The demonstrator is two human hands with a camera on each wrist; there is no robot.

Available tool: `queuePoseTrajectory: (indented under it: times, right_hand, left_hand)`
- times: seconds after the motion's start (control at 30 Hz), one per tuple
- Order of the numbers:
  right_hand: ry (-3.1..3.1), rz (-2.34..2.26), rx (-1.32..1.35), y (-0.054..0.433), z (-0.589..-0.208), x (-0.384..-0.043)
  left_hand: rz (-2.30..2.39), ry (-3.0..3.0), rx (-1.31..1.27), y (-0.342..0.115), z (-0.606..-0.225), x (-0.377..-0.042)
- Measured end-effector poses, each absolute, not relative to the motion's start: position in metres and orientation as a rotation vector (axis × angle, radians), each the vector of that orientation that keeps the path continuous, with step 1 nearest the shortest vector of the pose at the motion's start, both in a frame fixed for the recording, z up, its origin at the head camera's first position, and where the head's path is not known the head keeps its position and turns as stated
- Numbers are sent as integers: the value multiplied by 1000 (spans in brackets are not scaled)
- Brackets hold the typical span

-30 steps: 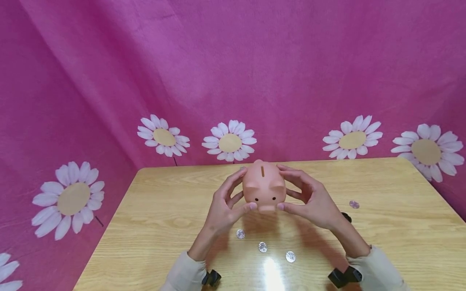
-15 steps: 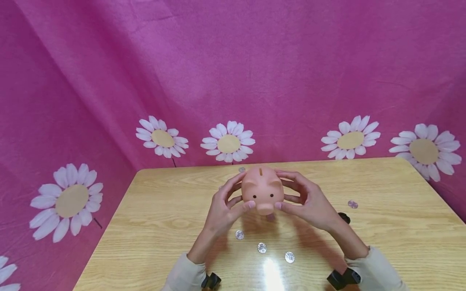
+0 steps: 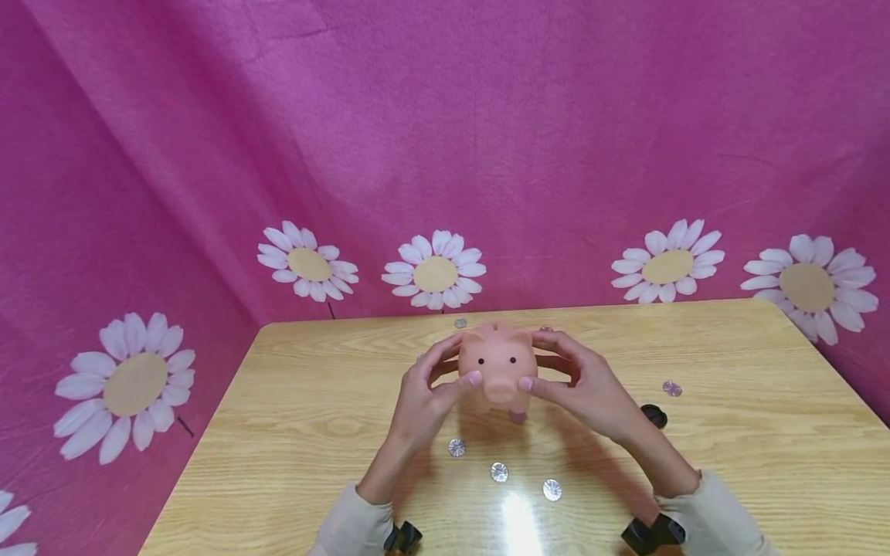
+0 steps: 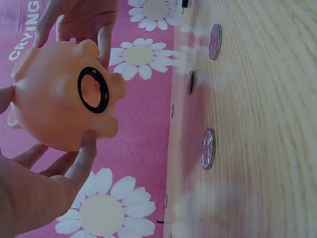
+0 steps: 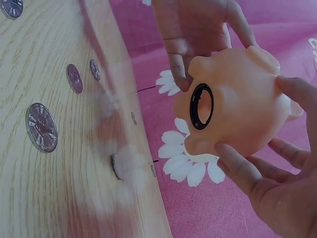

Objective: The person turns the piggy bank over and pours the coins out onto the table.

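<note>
A pink piggy bank (image 3: 497, 359) is held above the table by both hands, its face and snout towards me. My left hand (image 3: 426, 401) grips its left side, thumb beside the snout and fingers curled behind. Opposite it, my right hand (image 3: 598, 394) grips the other side in the same way. Both wrist views show the pig's underside, where a black ring (image 4: 102, 96) surrounds a round hole with no plug in it. The coin slot on its back is barely visible from above. Several silver coins (image 3: 499, 472) lie on the table in front of the pig.
A round black cap (image 3: 654, 416) lies beside the right forearm. More coins are scattered about, one coin (image 3: 671, 388) to the right and another coin (image 3: 460, 323) near the back edge. The wooden table (image 3: 292, 432) meets a pink flowered curtain (image 3: 445, 154).
Both hands have tipped the piggy bank backwards, so its face has turned up and the slot has swung away from view. The grip is unchanged, and the coins lie where they were.
</note>
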State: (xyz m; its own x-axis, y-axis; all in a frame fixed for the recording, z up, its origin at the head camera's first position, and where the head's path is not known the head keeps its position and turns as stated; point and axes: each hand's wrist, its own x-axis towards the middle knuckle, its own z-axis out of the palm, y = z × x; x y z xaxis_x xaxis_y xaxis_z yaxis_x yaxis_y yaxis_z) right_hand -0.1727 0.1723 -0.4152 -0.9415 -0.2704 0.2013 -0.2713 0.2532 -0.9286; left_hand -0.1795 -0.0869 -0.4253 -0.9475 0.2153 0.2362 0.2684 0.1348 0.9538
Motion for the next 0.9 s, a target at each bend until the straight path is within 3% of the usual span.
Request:
queuePoseTrajectory:
  times: [0.9]
  right_hand:
    - [-2585, 1860, 556, 174, -419, -172]
  left_hand:
    - [-1910, -2538, -387, -87, -430, -183]
